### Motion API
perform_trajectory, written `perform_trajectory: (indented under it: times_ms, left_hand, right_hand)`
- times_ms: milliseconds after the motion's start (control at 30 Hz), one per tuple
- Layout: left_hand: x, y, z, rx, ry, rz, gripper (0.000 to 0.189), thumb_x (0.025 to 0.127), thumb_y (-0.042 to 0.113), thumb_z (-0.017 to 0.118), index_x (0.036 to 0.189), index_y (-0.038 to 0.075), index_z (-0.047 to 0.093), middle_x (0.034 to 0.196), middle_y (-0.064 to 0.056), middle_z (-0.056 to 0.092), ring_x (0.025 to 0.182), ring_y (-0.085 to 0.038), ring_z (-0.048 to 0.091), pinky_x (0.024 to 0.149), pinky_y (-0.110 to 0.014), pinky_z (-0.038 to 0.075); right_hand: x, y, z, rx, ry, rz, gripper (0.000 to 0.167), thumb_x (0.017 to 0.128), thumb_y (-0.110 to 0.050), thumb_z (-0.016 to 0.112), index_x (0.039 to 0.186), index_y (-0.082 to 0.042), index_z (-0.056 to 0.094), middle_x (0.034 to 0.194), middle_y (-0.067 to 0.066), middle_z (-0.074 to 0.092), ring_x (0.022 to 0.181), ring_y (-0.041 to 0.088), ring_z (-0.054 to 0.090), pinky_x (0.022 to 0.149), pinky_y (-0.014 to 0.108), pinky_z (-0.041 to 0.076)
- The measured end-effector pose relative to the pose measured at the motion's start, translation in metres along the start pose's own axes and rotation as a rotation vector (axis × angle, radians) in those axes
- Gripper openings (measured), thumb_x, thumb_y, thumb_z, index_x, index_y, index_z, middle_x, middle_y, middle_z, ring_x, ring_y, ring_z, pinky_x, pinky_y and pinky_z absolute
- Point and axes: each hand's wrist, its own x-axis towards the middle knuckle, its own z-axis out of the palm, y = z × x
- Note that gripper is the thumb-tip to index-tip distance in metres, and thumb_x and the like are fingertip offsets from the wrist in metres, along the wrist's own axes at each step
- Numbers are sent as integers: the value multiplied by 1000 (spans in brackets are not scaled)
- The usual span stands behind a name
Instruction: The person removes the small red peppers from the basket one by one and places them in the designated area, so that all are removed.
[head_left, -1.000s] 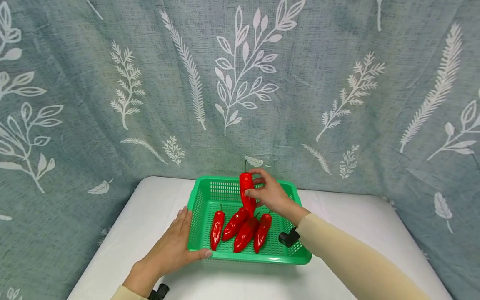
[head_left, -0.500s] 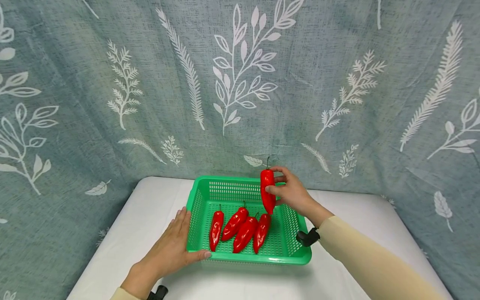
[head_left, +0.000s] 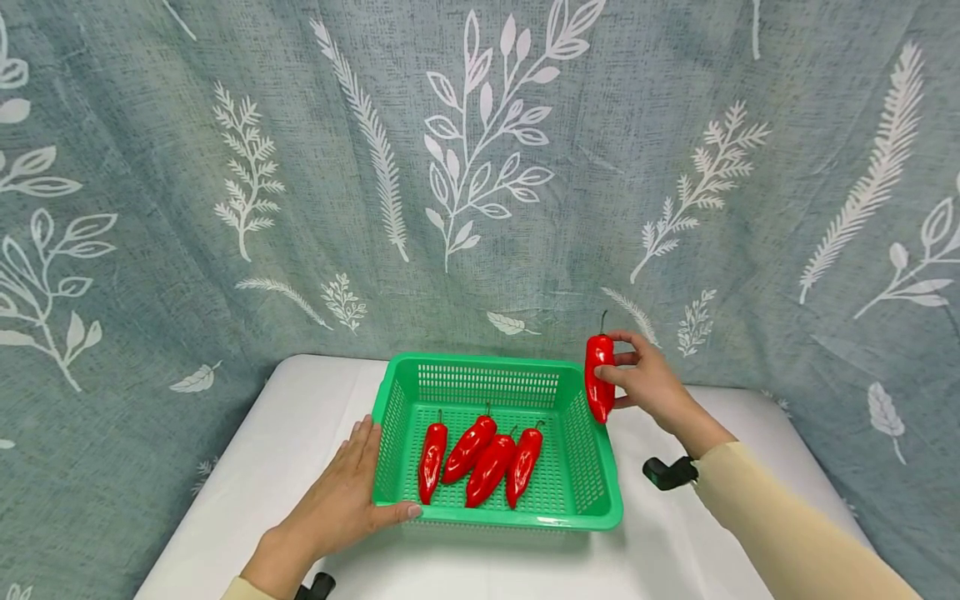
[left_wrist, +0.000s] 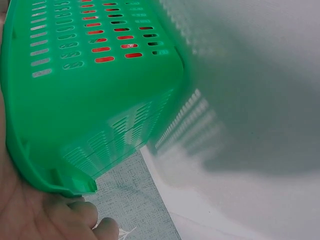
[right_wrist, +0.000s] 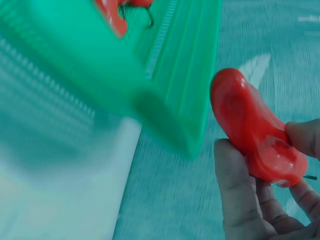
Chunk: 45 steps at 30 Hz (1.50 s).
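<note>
My right hand [head_left: 643,379] pinches a glossy red pepper [head_left: 599,375] between thumb and fingers, its dark stem pointing up, at the right rim of the green basket [head_left: 480,360]. In the right wrist view the held pepper [right_wrist: 252,127] is beside the basket's corner, with the thumb on one side and fingers on the other. My left hand [head_left: 337,492] lies flat along the basket's left front corner, thumb over the front rim, fingers straight along the side. Several more red peppers [head_left: 491,471] lie in the basket. Through the wall slots in the left wrist view, red peppers [left_wrist: 103,59] show.
The basket stands on a white table [head_left: 675,542]. A grey-green curtain [head_left: 570,250] with white leaf prints hangs right behind the table and along its sides. A black wrist camera [head_left: 670,472] sits at my right cuff.
My right hand has carried the pepper rightward, from over the middle of the basket to its right rim. The left hand and the other peppers have stayed in place.
</note>
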Motion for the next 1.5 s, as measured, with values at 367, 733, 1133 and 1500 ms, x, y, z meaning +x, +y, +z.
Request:
perform_trajectory:
  times_ms: [367,733,1133,1500]
  left_hand:
    - [0,-2,-5,29,-16,14,136,81,92,56,165,-8,18,175,-25,14,163,-42,12,130,-58,21]
    - [1,-7,-7,20,0,27,135,81,90,59,164,-9,19,175,-25,14,163,-42,14,130,-58,21]
    - [-1,-5,-4,7,0,24,134,82,89,60,165,-8,18,175,-24,14,163,-42,14,130,-57,23]
    - [0,-4,-3,-18,-19,11,134,82,87,63,165,-7,16,176,-23,12,163,-41,13,130,-58,21]
  right_hand:
    - [-7,44,-27,-80,52,66,76,103,-14,66,165,-3,23,145,37,47,111,42,69,73,49,67]
    - [-7,91,-10,-170,23,189,74,96,-10,70,159,-3,33,133,32,56,97,30,70,68,44,66]
    - [-8,119,-7,-244,45,215,74,95,-13,72,160,-5,37,135,32,57,99,30,67,71,40,66]
    - [-9,131,-9,-273,32,227,75,95,-12,72,161,-1,37,140,36,54,103,33,68,73,41,66]
